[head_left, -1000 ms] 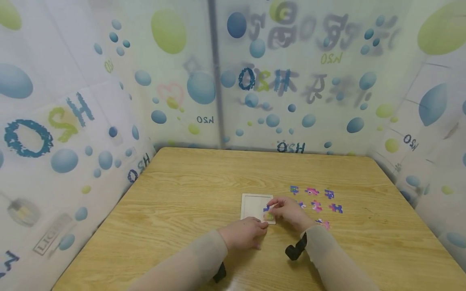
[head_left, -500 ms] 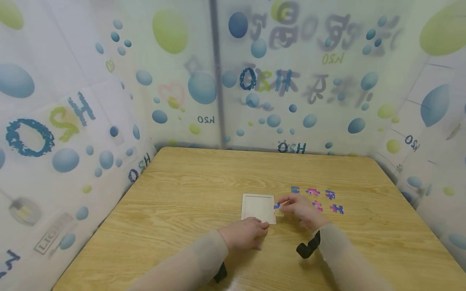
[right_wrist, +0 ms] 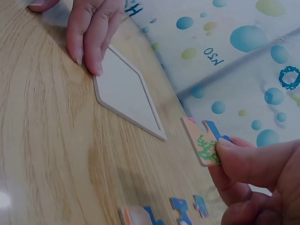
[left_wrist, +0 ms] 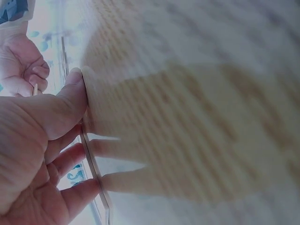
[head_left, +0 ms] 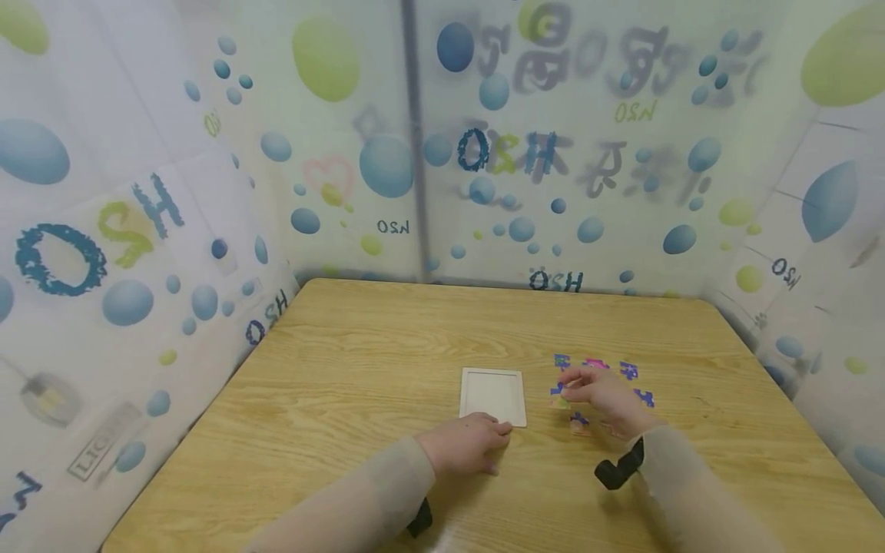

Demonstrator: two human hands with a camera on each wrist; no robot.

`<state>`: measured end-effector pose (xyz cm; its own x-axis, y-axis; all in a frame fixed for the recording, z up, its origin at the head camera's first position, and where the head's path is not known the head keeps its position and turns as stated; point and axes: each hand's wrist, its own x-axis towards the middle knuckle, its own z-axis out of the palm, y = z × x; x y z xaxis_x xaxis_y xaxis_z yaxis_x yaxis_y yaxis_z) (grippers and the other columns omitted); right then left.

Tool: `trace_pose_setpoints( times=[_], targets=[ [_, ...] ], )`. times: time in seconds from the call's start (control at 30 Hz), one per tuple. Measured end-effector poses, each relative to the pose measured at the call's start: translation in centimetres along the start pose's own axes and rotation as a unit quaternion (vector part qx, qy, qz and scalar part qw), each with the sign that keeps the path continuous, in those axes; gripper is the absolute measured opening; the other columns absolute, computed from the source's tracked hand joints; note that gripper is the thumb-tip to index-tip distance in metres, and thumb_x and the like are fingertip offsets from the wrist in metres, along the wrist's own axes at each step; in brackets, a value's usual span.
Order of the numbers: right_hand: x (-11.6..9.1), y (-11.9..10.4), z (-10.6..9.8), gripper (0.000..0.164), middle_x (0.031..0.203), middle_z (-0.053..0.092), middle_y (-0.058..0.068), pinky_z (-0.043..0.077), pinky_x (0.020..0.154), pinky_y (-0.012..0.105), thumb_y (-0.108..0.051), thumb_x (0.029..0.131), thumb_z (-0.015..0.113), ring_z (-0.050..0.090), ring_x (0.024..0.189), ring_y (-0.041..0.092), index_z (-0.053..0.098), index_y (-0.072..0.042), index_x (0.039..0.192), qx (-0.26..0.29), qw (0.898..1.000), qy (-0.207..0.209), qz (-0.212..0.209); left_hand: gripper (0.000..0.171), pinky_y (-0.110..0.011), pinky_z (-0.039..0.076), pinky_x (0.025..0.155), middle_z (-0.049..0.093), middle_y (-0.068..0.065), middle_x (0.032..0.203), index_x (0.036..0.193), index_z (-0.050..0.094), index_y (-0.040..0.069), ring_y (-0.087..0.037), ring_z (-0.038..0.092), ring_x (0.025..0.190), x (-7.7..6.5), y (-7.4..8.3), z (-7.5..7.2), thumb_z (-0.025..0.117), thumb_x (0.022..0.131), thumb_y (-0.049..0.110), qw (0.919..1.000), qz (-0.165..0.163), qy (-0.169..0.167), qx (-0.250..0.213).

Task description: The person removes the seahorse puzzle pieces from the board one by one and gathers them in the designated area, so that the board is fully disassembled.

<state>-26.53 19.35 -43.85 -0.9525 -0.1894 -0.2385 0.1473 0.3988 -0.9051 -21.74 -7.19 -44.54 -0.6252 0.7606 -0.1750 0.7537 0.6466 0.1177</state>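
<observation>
My right hand [head_left: 604, 395] pinches a jigsaw puzzle piece [right_wrist: 202, 145] between thumb and fingertips. The piece is peach with a green plant and a blue part, and is held above the table, right of the tray. A pale square puzzle tray [head_left: 492, 395] with a raised rim lies mid-table, its bare inner surface showing. On the tray's near edge rest the fingers of my left hand [head_left: 465, 444], stretched out loosely. In the left wrist view, the thumb and fingertips of the left hand [left_wrist: 42, 140] lie along that edge.
Several loose puzzle pieces lie right of the tray, among them a blue-green one [head_left: 562, 361], a purple one [head_left: 629, 370] and a blue-and-peach one [head_left: 579, 421]. The right hand partly covers others. Patterned curtains [head_left: 498, 230] stand behind the wooden table [head_left: 359, 353].
My right hand has carried the puzzle piece from the tray's near right corner rightward, out over the loose pieces. The left hand stays at the tray's edge.
</observation>
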Motion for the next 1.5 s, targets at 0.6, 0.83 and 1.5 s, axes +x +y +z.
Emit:
trace_pose_setpoints(
  times=[0.6, 0.83, 1.5],
  targets=[
    [-1.2, 2.8, -5.2, 0.027, 0.102, 0.061, 0.005, 0.045, 0.08, 0.036, -0.01, 0.09, 0.065, 0.054, 0.092, 0.019, 0.061, 0.005, 0.113, -0.045, 0.999, -0.002, -0.012, 0.05, -0.022, 0.034, 0.107, 0.046, 0.001, 0.144, 0.131, 0.06, 0.013, -0.015, 0.047, 0.128, -0.1, 0.1, -0.1, 0.068, 0.087, 0.035, 0.9999, 0.001, 0.013, -0.005],
    [-1.8, 3.9, -7.0, 0.033, 0.111, 0.062, 0.005, 0.043, 0.087, 0.042, -0.014, 0.092, 0.063, 0.053, 0.099, 0.017, 0.059, 0.006, 0.119, -0.052, 0.998, -0.021, -0.002, 0.052, -0.022, 0.034, 0.108, 0.045, 0.001, 0.145, 0.134, 0.058, 0.013, -0.015, 0.046, 0.13, -0.1, 0.0, 0.0, 0.067, 0.087, 0.035, 1.0, 0.0, 0.007, -0.006],
    [-2.6, 5.4, -10.4, 0.026, 0.11, 0.063, 0.006, 0.044, 0.078, 0.033, -0.011, 0.087, 0.066, 0.052, 0.091, 0.017, 0.063, 0.005, 0.108, -0.068, 0.997, -0.015, 0.022, 0.054, -0.023, 0.035, 0.107, 0.044, 0.001, 0.146, 0.135, 0.057, 0.013, -0.016, 0.045, 0.13, 0.1, -0.1, 0.3, 0.067, 0.087, 0.037, 0.9999, 0.0, 0.01, -0.004]
  ],
)
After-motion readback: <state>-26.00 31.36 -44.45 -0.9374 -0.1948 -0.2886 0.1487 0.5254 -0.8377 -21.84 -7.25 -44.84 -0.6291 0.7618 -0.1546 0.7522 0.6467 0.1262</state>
